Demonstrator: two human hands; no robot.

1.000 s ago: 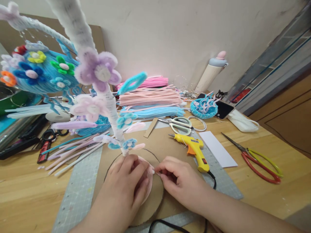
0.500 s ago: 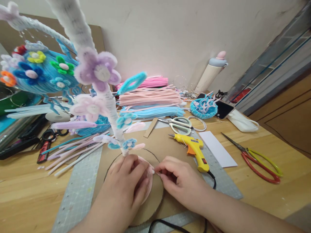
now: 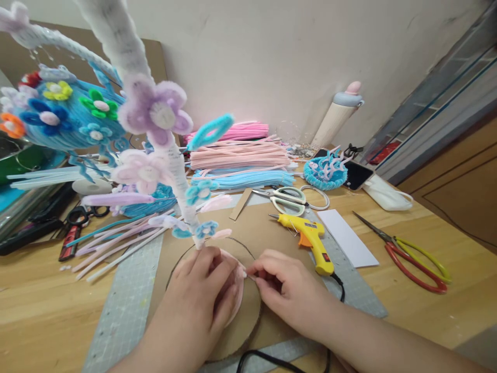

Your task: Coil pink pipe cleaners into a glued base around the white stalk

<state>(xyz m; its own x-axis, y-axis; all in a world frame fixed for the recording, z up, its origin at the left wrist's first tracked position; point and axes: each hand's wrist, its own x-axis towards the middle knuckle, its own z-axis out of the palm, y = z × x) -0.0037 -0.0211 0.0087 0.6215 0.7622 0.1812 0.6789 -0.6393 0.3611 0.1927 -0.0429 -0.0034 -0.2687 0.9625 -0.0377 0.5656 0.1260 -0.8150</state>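
Note:
A white, pipe-cleaner-wrapped stem [image 3: 178, 171] with fuzzy flowers rises from a pale pink pipe-cleaner coil [image 3: 239, 295]. The coil lies on a round cardboard disc [image 3: 248, 316] with a dark edge. Over the coil, at the foot of the stem, my left hand [image 3: 205, 290] is closed with bent fingers and presses on it, hiding much of it. My right hand [image 3: 287, 285] pinches the thin pink end of a pipe cleaner [image 3: 250, 276] at the coil's right edge, with thumb and forefinger together.
A yellow glue gun [image 3: 310, 235] lies right of the disc, its black cord [image 3: 272, 358] looping in front. Red-and-yellow scissors [image 3: 404, 254] and pale green scissors [image 3: 289, 199] lie around it. Bundled pipe cleaners [image 3: 240, 158] stand behind. A blue flowered ornament [image 3: 73, 111] hangs at left.

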